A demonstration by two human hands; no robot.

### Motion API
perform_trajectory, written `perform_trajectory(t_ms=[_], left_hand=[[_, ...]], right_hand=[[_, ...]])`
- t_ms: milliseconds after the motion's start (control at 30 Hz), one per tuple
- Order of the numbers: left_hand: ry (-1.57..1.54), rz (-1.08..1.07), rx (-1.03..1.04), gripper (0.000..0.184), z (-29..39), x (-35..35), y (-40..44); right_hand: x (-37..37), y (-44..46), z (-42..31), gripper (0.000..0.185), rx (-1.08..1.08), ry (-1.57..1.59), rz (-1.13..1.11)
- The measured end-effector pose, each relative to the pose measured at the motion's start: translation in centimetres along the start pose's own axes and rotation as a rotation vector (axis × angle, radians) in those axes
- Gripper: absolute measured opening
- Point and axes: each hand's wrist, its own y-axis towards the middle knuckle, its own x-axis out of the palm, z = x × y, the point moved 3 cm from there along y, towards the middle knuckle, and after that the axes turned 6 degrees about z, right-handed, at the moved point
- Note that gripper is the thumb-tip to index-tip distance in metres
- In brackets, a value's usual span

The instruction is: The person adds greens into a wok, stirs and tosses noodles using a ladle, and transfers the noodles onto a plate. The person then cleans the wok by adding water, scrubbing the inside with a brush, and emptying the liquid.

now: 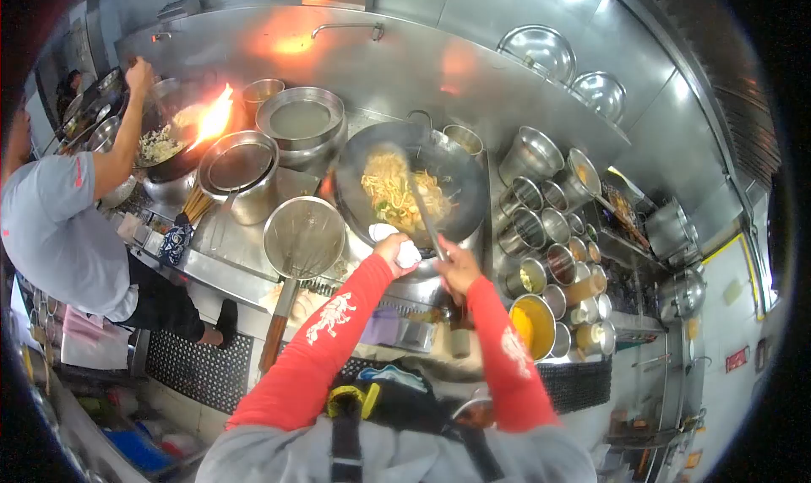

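My left hand (390, 253) is closed on a folded white cloth (409, 254) at the near rim of a large dark wok (466, 192). Whether the cloth wraps a wok handle cannot be seen. In my right hand (459, 269) is the handle of a long metal wok utensil (427, 217), slanting up and left into the wok. Its head is blurred among the food, so ladle or spatula cannot be told. Thick yellow noodles (384, 187) with bits of green and orange vegetables lie in the wok under some steam.
A round strainer (304, 236) and lidded pot (239, 164) stand left of the wok. Metal containers (532, 314) of sauces and seasonings crowd the right. At the far left, a co-worker (68, 204) works at another wok (162, 149) beside a tall flame (215, 118).
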Motion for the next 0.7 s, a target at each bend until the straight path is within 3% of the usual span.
perform_trajectory(t_ms=[33,133,233,333,433,533,633,700], left_hand=[[0.01,0.011,0.003,0.017,0.0,-0.3,-0.2],[-0.063,0.064,0.038,0.019,0.5,0.1,-0.4],[-0.061,0.081,0.047,0.02,-0.3,-0.3,0.1],[-0.042,0.087,0.097,0.02,-0.2,-0.3,-0.4],[-0.015,0.064,0.105,0.021,-0.1,-0.3,-0.5],[-0.009,0.089,0.117,0.021,-0.2,-0.4,0.1],[-0.025,0.119,0.116,0.02,0.1,0.2,0.2],[-0.022,0.116,0.107,0.02,-0.2,0.1,0.1]], right_hand=[[-0.9,-1.8,-1.0,0.057,-0.081,-0.157,-0.064],[-6.1,-3.5,-3.1,0.055,0.025,-0.06,-0.064],[-6.2,0.6,-1.0,0.058,-0.057,-0.168,0.135],[-3.6,3.0,-0.4,0.06,0.045,-0.074,0.254],[-1.8,-0.6,-0.4,0.06,-0.04,-0.396,0.083],[-3.4,-6.3,2.4,0.058,-0.617,-0.671,0.119],[-7.9,-9.9,-0.5,0.055,-0.348,-0.861,0.041],[-6.4,-11.8,-2.1,0.055,-0.359,-0.872,0.143]])
